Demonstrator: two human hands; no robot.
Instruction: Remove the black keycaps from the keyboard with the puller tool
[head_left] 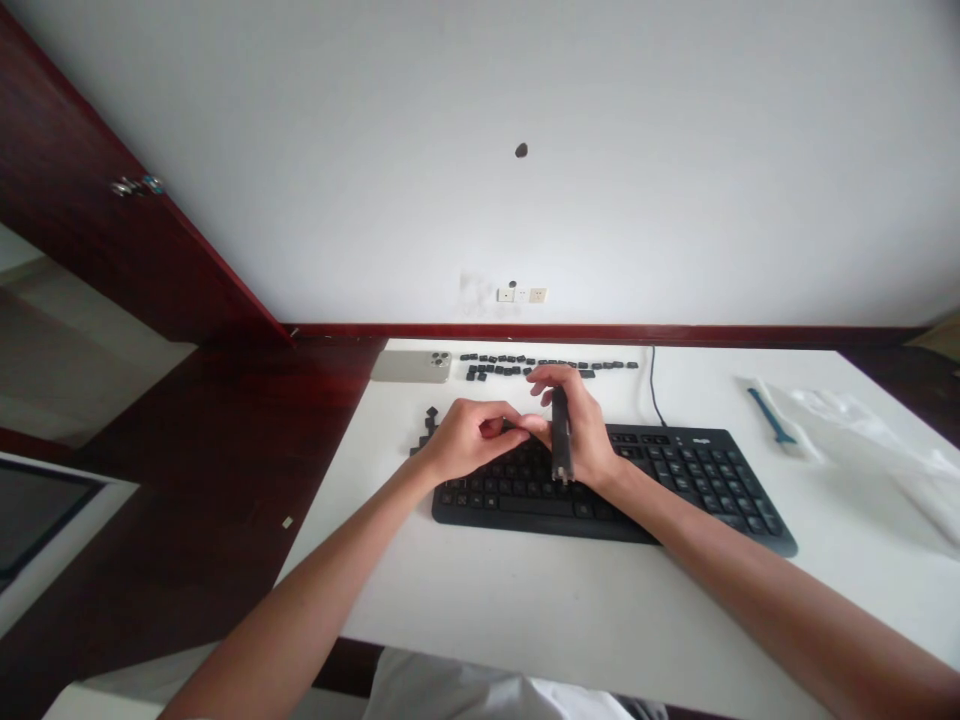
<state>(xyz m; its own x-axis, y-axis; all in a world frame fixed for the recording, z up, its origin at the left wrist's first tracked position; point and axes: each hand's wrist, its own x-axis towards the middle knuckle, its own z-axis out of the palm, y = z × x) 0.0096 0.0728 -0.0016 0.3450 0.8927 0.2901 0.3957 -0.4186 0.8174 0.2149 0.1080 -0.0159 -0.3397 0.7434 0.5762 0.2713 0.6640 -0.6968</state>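
Above a black keyboard (540, 505), my two hands meet at their fingertips. My right hand (589, 435) is closed around a slim black bar-shaped tool (560, 440), which stands nearly upright with its lower end over the keys. My left hand (469, 437) is in a pinch, its thumb and forefinger touching the tip of my right thumb. Whatever lies between those left fingers, if anything, is too small or hidden to make out. The hands cover the upper middle of the keyboard, while its number pad and space bar show.
Loose black keycaps (510, 370) lie in rows behind the keyboard, beside a phone (412, 366). Small black pieces (430, 420) sit left of it. A cable (655, 390) runs backward. At right lie a blue brush (772, 418) and clear plastic bag (862, 430).
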